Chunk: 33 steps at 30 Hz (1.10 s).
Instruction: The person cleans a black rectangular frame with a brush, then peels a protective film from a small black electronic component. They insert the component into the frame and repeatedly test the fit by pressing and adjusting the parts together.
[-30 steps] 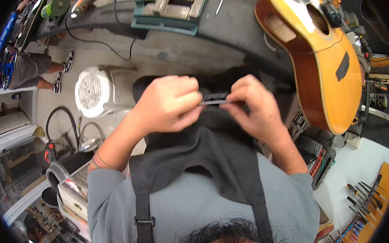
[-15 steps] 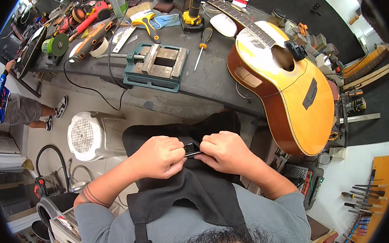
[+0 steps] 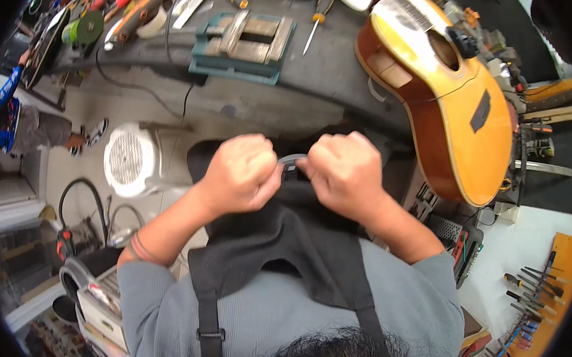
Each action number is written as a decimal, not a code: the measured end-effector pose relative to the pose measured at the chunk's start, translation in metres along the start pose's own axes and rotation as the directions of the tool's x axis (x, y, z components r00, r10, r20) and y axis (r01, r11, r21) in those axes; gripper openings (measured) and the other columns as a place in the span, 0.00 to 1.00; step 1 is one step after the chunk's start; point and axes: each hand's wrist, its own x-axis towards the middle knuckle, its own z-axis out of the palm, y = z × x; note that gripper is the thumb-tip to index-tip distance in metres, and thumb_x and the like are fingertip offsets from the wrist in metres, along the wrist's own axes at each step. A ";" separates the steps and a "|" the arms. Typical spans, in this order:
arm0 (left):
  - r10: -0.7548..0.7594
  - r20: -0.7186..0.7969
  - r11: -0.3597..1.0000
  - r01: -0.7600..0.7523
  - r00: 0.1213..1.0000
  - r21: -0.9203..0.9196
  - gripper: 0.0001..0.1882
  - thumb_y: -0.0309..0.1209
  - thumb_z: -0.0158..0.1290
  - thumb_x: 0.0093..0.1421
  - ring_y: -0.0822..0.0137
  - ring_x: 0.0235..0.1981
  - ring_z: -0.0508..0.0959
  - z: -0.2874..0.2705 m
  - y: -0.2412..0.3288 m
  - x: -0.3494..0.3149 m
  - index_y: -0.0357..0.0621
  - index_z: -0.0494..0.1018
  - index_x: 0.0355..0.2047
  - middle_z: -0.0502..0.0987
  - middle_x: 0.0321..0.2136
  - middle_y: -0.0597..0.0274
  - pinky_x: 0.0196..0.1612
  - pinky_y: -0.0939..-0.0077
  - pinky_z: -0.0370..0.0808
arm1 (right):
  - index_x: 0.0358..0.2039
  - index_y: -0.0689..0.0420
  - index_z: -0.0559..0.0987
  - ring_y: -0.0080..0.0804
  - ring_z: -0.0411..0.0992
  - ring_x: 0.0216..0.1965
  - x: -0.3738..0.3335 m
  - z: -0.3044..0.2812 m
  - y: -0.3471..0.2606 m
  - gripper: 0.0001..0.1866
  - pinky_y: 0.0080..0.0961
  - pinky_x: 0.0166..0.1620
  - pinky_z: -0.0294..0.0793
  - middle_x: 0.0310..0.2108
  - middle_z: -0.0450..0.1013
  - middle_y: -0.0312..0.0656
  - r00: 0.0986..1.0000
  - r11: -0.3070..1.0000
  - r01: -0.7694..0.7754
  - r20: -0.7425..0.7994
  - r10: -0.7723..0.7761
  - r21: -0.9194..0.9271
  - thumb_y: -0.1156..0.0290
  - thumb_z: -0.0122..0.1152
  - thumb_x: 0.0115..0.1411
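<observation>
Both my hands are closed over my lap, side by side with a small gap. Bridging that gap is a thin grey curved strip (image 3: 292,159), its ends going into my fingers; its kind cannot be made out. My left hand (image 3: 245,174) pinches one end, knuckles up. My right hand (image 3: 346,175) grips the other end, its fingers curled and partly hidden. Beneath them lies my black apron (image 3: 288,235), with a small dark item and a light spot showing below the strip.
On the bench ahead are a drill-press vise (image 3: 242,46), a yellow-handled screwdriver (image 3: 318,18) and an acoustic guitar (image 3: 465,128) overhanging the front edge at right. A white stool (image 3: 130,159) stands left. A person's sleeve (image 3: 1,95) shows far left. Files hang on a board (image 3: 559,297).
My hands have risen away from my lap and moved slightly apart, showing more of the strip. The whole view has tilted, so the bench sits higher in the picture.
</observation>
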 end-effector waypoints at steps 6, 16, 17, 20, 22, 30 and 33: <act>0.032 -0.083 0.995 -0.024 0.996 0.094 0.20 0.15 0.64 0.48 0.53 0.18 0.65 0.005 -0.001 -0.003 0.43 0.60 0.21 0.61 0.19 0.56 0.23 0.59 0.64 | 0.25 0.51 0.73 0.35 0.73 0.27 0.001 0.011 -0.003 0.16 0.34 0.34 0.68 0.25 0.71 0.34 0.994 1.000 -0.021 -0.107 0.020 -0.006 0.66 0.76 0.57; 0.146 0.278 0.965 -0.198 0.950 0.171 0.18 0.30 0.68 0.47 0.56 0.26 0.72 -0.033 0.000 0.004 0.45 0.65 0.23 0.67 0.26 0.59 0.29 0.61 0.69 | 0.25 0.49 0.73 0.31 0.72 0.30 -0.002 -0.004 0.012 0.17 0.33 0.41 0.70 0.27 0.69 0.33 0.968 0.966 0.249 0.015 -0.249 -0.074 0.60 0.77 0.53; 0.137 0.297 0.966 -0.193 0.945 0.169 0.18 0.30 0.68 0.47 0.56 0.27 0.72 -0.033 -0.002 0.006 0.45 0.65 0.23 0.67 0.26 0.59 0.29 0.61 0.69 | 0.25 0.49 0.73 0.31 0.72 0.30 0.001 -0.007 0.013 0.17 0.34 0.41 0.70 0.27 0.69 0.33 0.965 0.964 0.259 0.055 -0.255 -0.068 0.60 0.77 0.53; 0.106 0.380 0.959 -0.195 0.919 0.206 0.16 0.32 0.68 0.51 0.59 0.28 0.75 -0.039 0.002 0.008 0.48 0.68 0.25 0.70 0.25 0.62 0.32 0.63 0.71 | 0.24 0.48 0.73 0.33 0.73 0.31 0.006 -0.020 0.011 0.17 0.35 0.43 0.71 0.26 0.69 0.33 0.943 0.958 0.284 0.193 -0.272 -0.040 0.59 0.77 0.54; 0.107 0.380 0.967 -0.184 0.919 0.174 0.16 0.32 0.68 0.52 0.59 0.27 0.75 -0.035 0.001 0.008 0.47 0.68 0.25 0.69 0.25 0.62 0.32 0.63 0.70 | 0.23 0.48 0.73 0.33 0.73 0.30 0.007 -0.018 0.013 0.18 0.35 0.43 0.71 0.25 0.69 0.34 0.946 0.962 0.274 0.178 -0.270 0.003 0.60 0.78 0.54; 0.061 0.189 0.984 -0.090 0.980 0.153 0.16 0.28 0.67 0.51 0.56 0.25 0.74 -0.019 -0.004 0.002 0.46 0.67 0.23 0.68 0.22 0.60 0.30 0.62 0.71 | 0.20 0.52 0.75 0.36 0.73 0.23 0.010 -0.014 0.009 0.19 0.35 0.39 0.70 0.18 0.70 0.36 0.984 0.989 0.150 0.103 -0.147 -0.015 0.62 0.79 0.56; 0.059 0.143 0.984 -0.083 0.988 0.161 0.17 0.26 0.66 0.49 0.54 0.23 0.72 -0.016 -0.004 0.002 0.45 0.65 0.22 0.67 0.22 0.59 0.29 0.60 0.70 | 0.20 0.52 0.73 0.36 0.71 0.23 0.011 -0.007 0.009 0.20 0.36 0.38 0.70 0.19 0.69 0.35 0.991 0.991 0.130 0.027 -0.130 -0.012 0.63 0.80 0.54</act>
